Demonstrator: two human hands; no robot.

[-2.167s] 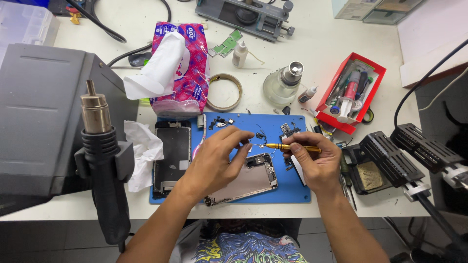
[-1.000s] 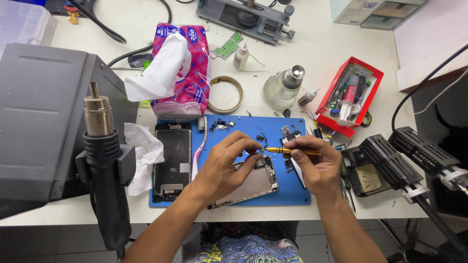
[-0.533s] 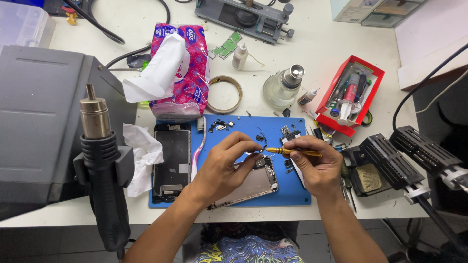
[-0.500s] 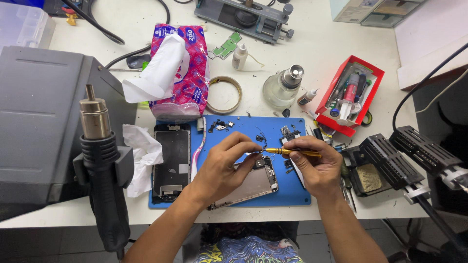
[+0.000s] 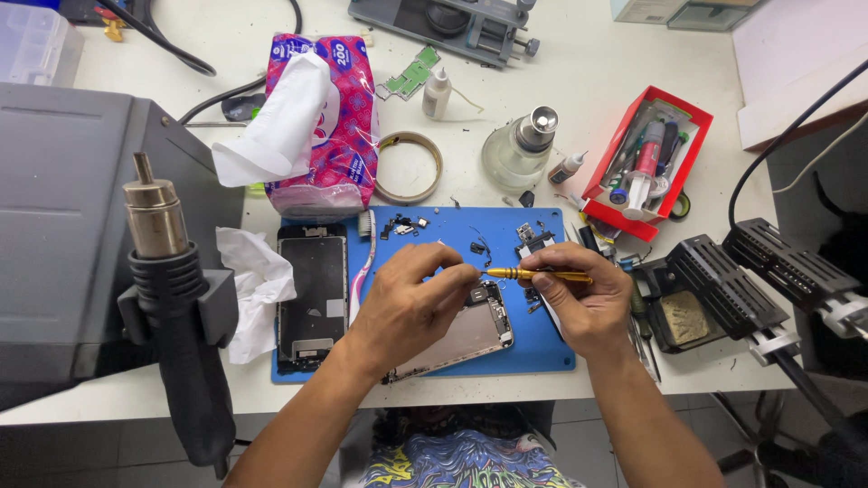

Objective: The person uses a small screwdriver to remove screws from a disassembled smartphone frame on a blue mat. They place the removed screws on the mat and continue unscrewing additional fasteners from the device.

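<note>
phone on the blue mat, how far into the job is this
Done: the screen panel lies apart on the blue mat, with loose small parts above. In hand: the right hand aims a yellow screwdriver at the opened phone body, left hand fingertips at its tip. Left: the body still holds parts.

A yellow, glossy plastic-handled screwdriver [image 5: 539,273] with a metal tip lies over a matt blue rubbery mat [image 5: 551,339], beside an opened phone [image 5: 470,333] with a dull metal inner plate, a glossy black glass screen panel [image 5: 312,298], crumpled white tissue paper [image 5: 258,285] and a shiny metal-nozzled heat gun [image 5: 172,298].
</note>
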